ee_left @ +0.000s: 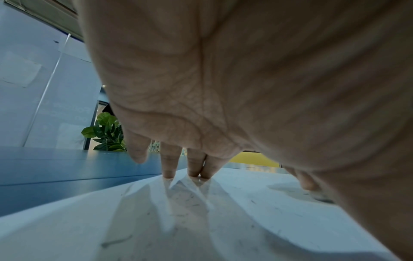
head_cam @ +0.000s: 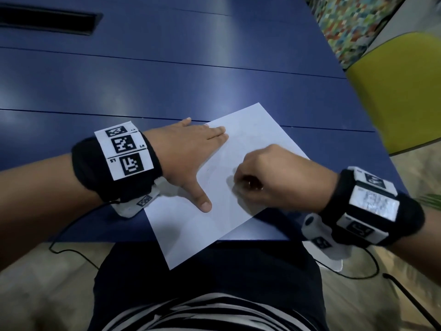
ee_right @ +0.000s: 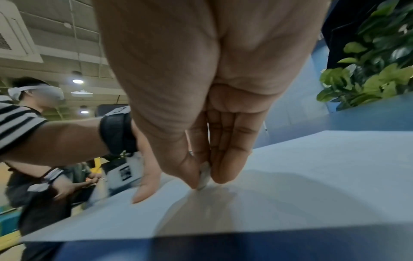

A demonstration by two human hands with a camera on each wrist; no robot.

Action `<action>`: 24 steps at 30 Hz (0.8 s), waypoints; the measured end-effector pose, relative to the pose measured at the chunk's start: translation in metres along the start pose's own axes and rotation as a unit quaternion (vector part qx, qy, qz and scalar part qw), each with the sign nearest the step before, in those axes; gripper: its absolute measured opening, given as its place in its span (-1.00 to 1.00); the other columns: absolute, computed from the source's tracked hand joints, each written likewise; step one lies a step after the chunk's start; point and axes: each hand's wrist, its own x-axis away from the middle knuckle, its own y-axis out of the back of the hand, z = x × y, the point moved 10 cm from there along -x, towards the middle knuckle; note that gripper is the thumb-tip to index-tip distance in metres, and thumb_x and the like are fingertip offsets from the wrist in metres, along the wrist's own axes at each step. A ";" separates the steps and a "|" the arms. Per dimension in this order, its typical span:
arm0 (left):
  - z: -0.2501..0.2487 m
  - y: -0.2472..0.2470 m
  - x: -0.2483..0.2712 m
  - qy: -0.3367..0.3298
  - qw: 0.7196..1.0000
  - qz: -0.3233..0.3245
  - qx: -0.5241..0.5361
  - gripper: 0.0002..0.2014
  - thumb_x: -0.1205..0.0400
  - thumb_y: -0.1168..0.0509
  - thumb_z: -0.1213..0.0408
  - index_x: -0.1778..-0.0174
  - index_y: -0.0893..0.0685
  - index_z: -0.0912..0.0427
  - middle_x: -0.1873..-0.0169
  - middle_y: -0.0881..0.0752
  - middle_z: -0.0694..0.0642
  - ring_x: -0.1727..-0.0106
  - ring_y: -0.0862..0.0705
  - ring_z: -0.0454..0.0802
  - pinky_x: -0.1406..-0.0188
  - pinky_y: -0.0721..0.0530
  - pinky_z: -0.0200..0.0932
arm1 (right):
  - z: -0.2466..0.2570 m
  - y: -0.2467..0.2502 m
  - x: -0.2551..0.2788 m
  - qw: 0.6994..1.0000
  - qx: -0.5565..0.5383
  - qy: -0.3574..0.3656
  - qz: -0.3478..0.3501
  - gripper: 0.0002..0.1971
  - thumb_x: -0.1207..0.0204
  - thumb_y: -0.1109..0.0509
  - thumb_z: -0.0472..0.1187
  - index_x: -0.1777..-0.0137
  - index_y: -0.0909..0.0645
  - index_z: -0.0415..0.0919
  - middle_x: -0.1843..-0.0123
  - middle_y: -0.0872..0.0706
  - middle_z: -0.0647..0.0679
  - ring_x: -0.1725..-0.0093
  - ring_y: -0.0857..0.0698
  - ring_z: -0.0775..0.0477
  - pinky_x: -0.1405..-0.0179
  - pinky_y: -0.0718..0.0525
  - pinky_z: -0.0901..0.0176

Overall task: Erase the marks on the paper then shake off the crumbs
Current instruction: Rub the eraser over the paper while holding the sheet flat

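Note:
A white sheet of paper (head_cam: 241, 144) lies tilted on the blue table (head_cam: 143, 87), its near corner hanging over the front edge. My left hand (head_cam: 191, 149) lies flat on the sheet's left side, fingers straight and thumb spread, pressing it down. My right hand (head_cam: 267, 177) pinches a small white eraser (ee_right: 204, 178) between thumb and fingers, with its tip touching the paper (ee_right: 312, 176). In the left wrist view, small dark eraser crumbs (ee_left: 116, 242) are scattered over the paper (ee_left: 245, 220) beneath my left hand (ee_left: 190, 166).
A yellow-green chair (head_cam: 401, 91) stands to the right of the table. A black slot (head_cam: 47, 20) is set in the table at the far left. Cables hang below the front edge. Another person (ee_right: 33, 123) and a leafy plant (ee_right: 368, 70) appear in the right wrist view.

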 end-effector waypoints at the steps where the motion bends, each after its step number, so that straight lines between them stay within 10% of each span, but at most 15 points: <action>1: 0.000 0.000 0.000 0.000 1.000 0.000 -0.001 0.61 -0.09 -0.31 -0.79 -0.86 0.23 0.10 -0.87 0.16 -0.02 -0.86 0.09 -0.04 -0.83 0.14 0.30 | -0.001 -0.001 0.001 1.000 -0.004 -0.005 0.012 -0.80 -0.59 -0.35 -0.01 0.15 -0.74 -0.05 0.23 -0.75 0.02 0.24 -0.67 -0.06 0.14 -0.68 0.01; 13: 0.001 0.006 0.001 -0.021 1.000 -0.004 0.003 0.53 -0.13 -0.38 -0.75 -0.86 0.11 0.04 -0.86 0.10 0.02 -0.85 0.05 0.03 -0.84 0.11 0.24 | -0.059 0.020 0.012 0.990 -0.024 -0.121 -0.065 -0.85 -0.59 -0.42 -0.08 -0.01 -0.84 0.02 0.16 -0.82 0.13 0.17 -0.73 0.12 0.04 -0.77 0.06; 24: 0.002 0.001 -0.005 -0.005 1.000 0.020 -0.005 0.55 -0.10 -0.37 -0.76 -0.83 0.33 -0.15 -0.86 0.21 0.06 -0.87 0.13 -0.01 -0.82 0.16 0.29 | -0.023 0.008 0.006 0.997 -0.015 -0.074 -0.034 -0.83 -0.60 -0.36 -0.03 0.08 -0.78 -0.01 0.15 -0.78 0.04 0.14 -0.71 -0.05 0.07 -0.72 -0.02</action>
